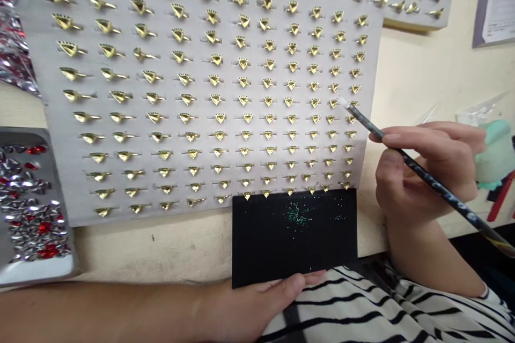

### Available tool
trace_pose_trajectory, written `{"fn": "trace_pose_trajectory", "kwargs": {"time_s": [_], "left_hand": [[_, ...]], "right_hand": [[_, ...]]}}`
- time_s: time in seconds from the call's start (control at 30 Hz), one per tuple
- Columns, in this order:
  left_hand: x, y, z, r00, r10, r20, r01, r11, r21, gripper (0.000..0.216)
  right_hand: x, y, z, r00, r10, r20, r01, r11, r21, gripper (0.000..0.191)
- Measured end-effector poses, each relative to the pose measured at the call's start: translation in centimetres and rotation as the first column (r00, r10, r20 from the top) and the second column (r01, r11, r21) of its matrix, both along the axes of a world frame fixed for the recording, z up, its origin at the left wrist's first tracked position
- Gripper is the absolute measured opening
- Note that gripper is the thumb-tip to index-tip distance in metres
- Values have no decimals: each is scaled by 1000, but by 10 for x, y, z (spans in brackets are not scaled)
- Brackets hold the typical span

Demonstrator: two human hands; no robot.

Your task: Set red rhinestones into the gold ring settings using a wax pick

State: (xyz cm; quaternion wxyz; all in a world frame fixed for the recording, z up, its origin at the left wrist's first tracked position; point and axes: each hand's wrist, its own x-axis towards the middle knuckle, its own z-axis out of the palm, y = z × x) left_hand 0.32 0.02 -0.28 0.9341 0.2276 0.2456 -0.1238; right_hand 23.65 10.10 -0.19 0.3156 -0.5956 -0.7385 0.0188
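Observation:
Held like a pen in my right hand (430, 166) is a dark patterned pencil-like stick (426, 177) with a whitish tip. Its tip is over the right side of a pale foam board (161, 246), close to one of the gold rings; I cannot tell if it touches. Many gold rings (243, 64) with triangular tops stand in rows of slits in that board. My left hand (277, 295) grips the lower edge of a black rectangular pad (261, 252), thumb on top. Tiny green stones (296, 214) lie scattered on the pad, which meets the board's lower edge.
At the left stands a grey tray (60, 270) of silver and red stones, with a clear plastic bag (18, 37) of similar stones above it. A second board of rings (418, 19) lies behind. A mint-green object (494, 153) and a paper sheet (501, 5) are at right.

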Motion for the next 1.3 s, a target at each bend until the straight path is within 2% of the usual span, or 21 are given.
{"fn": "trace_pose_trajectory", "kwargs": {"time_s": [0.33, 0.73, 0.93, 1.3], "left_hand": [[1, 1, 0, 1000, -27, -6, 27, 1000, 15, 53], [1, 5, 2, 998, -53, -18, 53, 999, -10, 52], [0, -1, -2, 1000, -20, -13, 21, 996, 92, 51], [-2, 2, 1, 999, -46, -20, 47, 998, 40, 51]], "right_hand": [[4, 0, 2, 998, 40, 53, -38, 999, -23, 18], [4, 0, -1, 1000, -25, 1, 25, 999, 25, 13], [1, 1, -1, 1000, -18, -2, 18, 1000, 22, 14], [1, 1, -1, 999, -29, 25, 29, 999, 24, 14]]}}
